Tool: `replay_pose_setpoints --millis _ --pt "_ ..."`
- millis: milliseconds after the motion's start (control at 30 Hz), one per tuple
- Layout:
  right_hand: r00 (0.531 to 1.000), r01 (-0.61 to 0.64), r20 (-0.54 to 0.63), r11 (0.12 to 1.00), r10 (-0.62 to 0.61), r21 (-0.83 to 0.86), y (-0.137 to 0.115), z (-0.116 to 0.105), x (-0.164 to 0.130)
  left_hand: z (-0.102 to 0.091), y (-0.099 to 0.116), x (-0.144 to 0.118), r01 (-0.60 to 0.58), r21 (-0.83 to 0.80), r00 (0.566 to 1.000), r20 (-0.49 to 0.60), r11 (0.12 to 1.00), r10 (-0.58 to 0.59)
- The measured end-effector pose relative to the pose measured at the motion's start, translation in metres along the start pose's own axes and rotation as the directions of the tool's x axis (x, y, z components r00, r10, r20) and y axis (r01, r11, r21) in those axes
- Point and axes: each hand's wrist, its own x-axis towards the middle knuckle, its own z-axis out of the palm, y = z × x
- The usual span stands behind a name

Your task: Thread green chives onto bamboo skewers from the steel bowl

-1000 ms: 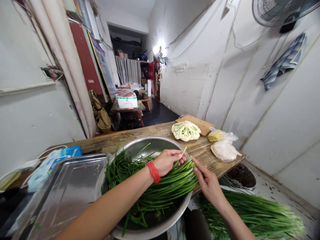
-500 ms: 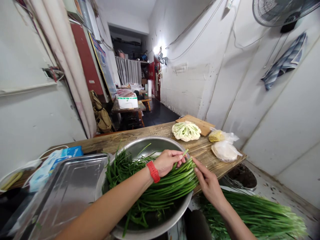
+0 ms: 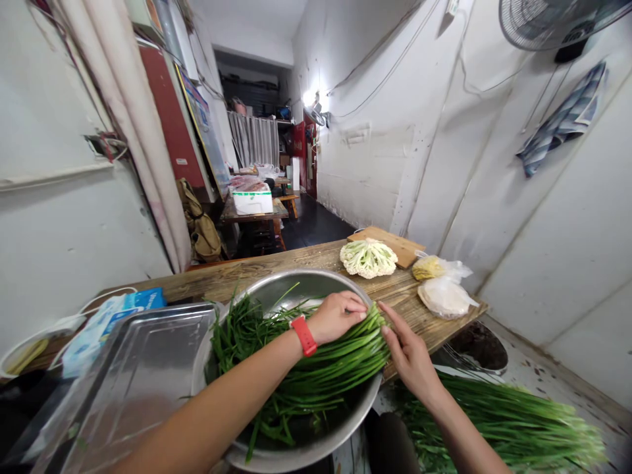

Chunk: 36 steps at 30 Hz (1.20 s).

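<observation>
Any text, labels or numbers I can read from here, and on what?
None can be read.
Blue packet on the table: print too blurred.
Poster on the left wall: too small.
White box in the back room: too small.
Red wristband: no text visible.

A cauliflower (image 3: 368,257), a board (image 3: 401,245) and two bags (image 3: 443,284) were set on the table (image 3: 232,276) beside a tray (image 3: 143,368).
</observation>
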Motion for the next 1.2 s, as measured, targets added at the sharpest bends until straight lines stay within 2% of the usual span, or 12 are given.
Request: replay_pose_setpoints --millis 67,200,367,500,567,633,733,833,967,1033,1100,1200 --pt "0.999 0.038 0.014 0.999 -0.038 -0.015 -0.003 0.000 0.005 -0.003 0.000 0.000 0.013 -0.029 0.999 0.053 0.999 -0.012" --pt "0.991 0.130 0.046 0.991 -0.128 -0.030 -0.021 -0.005 0.037 -0.027 0.003 0.001 0.090 -0.121 0.996 0.013 0.989 -0.089" --pt "0.941 0.330 0.138 0.930 -0.310 -0.163 -0.082 -0.016 0.107 -0.077 0.024 0.007 0.046 -0.444 0.999 0.003 0.895 -0.050" --pt "0.866 0.489 0.218 0.850 -0.449 -0.193 -0.139 -0.027 0.150 -0.113 0.051 0.015 0.060 -0.439 0.998 0.031 0.896 -0.052" --pt "0.854 0.500 0.268 0.844 -0.445 -0.192 -0.155 -0.033 0.162 -0.127 0.061 0.018 0.004 -0.364 1.000 0.010 0.931 -0.001" --pt "0.858 0.459 0.353 0.866 -0.373 -0.199 -0.162 -0.040 0.167 -0.137 0.066 0.019 -0.047 -0.272 0.999 -0.028 0.961 0.041" --pt "0.878 0.399 0.371 0.891 -0.303 -0.216 -0.161 -0.050 0.169 -0.140 0.071 0.021 -0.110 -0.292 0.992 -0.088 0.950 0.087" --pt "0.892 0.394 0.306 0.905 -0.334 -0.159 -0.164 -0.058 0.170 -0.136 0.081 0.024 -0.158 -0.355 0.986 -0.097 0.921 0.132" --pt "0.913 0.349 0.251 0.934 -0.321 -0.073 -0.179 -0.066 0.176 -0.135 0.106 0.033 -0.212 -0.337 0.975 -0.137 0.917 0.175" --pt "0.933 0.319 0.194 0.946 -0.303 -0.057 -0.185 -0.067 0.180 -0.137 0.109 0.034 -0.212 -0.327 0.974 -0.150 0.921 0.171" --pt "0.945 0.294 0.163 0.955 -0.283 -0.045 -0.187 -0.068 0.184 -0.138 0.099 0.031 -0.173 -0.307 0.981 -0.138 0.936 0.137" --pt "0.964 0.241 0.117 0.970 -0.238 -0.020 -0.185 -0.071 0.190 -0.128 0.059 0.011 0.000 -0.190 0.996 -0.091 0.982 -0.018"
